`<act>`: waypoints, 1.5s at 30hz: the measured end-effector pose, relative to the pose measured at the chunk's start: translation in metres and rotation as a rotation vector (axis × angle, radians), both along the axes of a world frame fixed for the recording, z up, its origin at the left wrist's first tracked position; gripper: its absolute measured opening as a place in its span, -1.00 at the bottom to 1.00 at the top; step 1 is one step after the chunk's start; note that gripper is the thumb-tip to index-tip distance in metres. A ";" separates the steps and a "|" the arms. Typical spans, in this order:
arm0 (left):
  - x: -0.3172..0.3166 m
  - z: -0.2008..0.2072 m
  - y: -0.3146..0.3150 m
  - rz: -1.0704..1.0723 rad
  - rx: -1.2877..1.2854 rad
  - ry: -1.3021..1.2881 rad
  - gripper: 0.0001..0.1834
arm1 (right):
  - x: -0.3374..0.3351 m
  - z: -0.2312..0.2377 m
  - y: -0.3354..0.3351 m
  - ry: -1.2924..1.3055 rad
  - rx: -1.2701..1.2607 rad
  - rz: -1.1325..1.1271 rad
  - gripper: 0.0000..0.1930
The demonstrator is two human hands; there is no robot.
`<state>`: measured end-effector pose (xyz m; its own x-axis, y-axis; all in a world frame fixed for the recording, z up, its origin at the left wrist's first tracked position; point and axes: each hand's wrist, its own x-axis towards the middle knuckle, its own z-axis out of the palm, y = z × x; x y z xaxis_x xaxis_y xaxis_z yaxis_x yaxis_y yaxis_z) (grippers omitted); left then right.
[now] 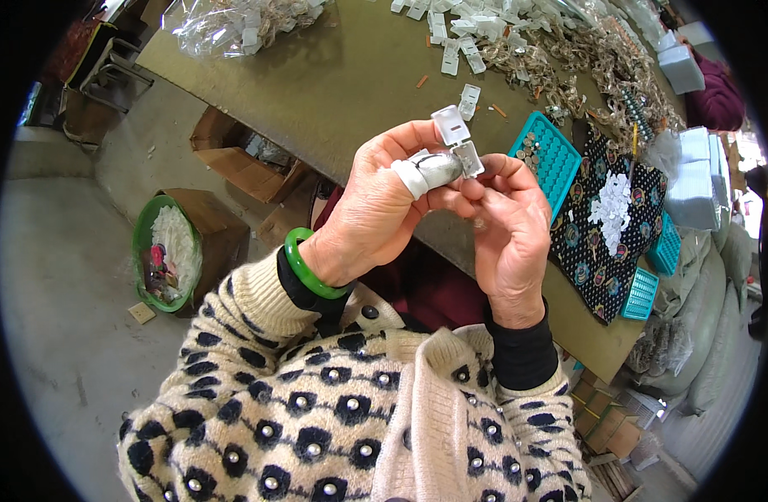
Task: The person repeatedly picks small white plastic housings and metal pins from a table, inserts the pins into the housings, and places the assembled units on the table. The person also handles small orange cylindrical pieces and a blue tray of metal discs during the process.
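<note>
A small open white plastic hinged box is held up over the table edge, its lid folded upward. My left hand is closed around it, with a white and grey wrapping on the thumb and a green bangle at the wrist. Close against the box's lower half, my right hand has its fingers pinched together. Whatever those right fingertips hold is too small and hidden to make out.
On the table lie many loose white boxes and a heap of tangled brownish pieces. At right are a teal tray, a dark patterned cloth and white slips. A green bin stands at left.
</note>
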<state>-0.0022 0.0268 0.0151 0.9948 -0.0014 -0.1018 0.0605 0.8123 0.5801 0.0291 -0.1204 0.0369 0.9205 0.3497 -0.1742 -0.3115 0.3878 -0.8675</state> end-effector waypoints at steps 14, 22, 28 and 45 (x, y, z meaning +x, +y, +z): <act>-0.009 0.001 -0.024 0.348 1.102 -0.356 -0.79 | -0.002 -0.002 0.000 -0.031 -0.134 -0.058 -0.78; -0.009 0.000 -0.007 -0.041 0.163 0.057 -0.73 | 0.048 -0.010 -0.040 -0.834 -0.947 -0.256 -0.95; -0.007 0.002 -0.004 -0.141 0.148 0.220 -0.79 | 0.091 -0.038 -0.055 -1.228 -1.457 -0.285 -0.96; 0.011 -0.002 0.000 -0.180 0.119 0.225 -0.87 | 0.095 -0.019 -0.064 -0.982 -1.246 -0.106 -0.94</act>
<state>0.0091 0.0268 0.0131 0.9322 -0.1500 -0.3294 0.3346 0.7040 0.6264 0.1246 -0.1843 0.0181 0.8528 0.3779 0.3605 0.5173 -0.7060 -0.4837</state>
